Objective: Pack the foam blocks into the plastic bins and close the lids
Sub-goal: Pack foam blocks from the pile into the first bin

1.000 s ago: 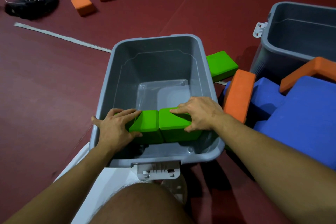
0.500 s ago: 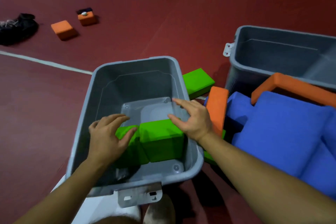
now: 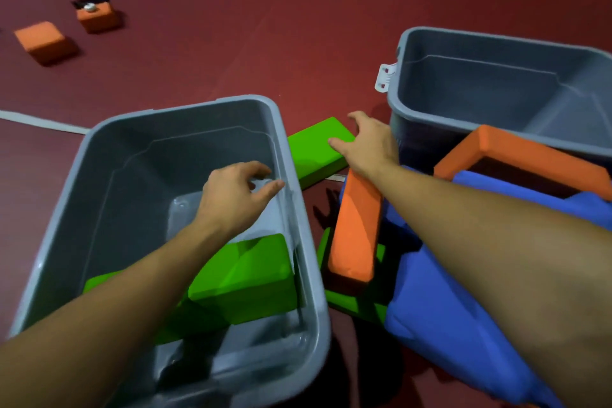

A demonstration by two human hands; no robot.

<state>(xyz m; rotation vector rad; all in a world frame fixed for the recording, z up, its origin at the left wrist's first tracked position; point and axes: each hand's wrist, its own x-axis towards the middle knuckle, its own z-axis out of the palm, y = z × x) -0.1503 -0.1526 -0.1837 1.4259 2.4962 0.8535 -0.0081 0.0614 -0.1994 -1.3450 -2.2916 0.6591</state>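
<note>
- Packing has barely begun: two green foam blocks lie in the near grey bin, under the left forearm; no lid is visible.
- Left hand hovers loosely spread and empty.
- Right hand, fingers spread, reaches onto a flat green slab, not gripping.
- Beside the right arm: matte orange block, blue pieces, and the second bin, smooth hard plastic, empty.

bare forearms, no visible sleeves
</note>
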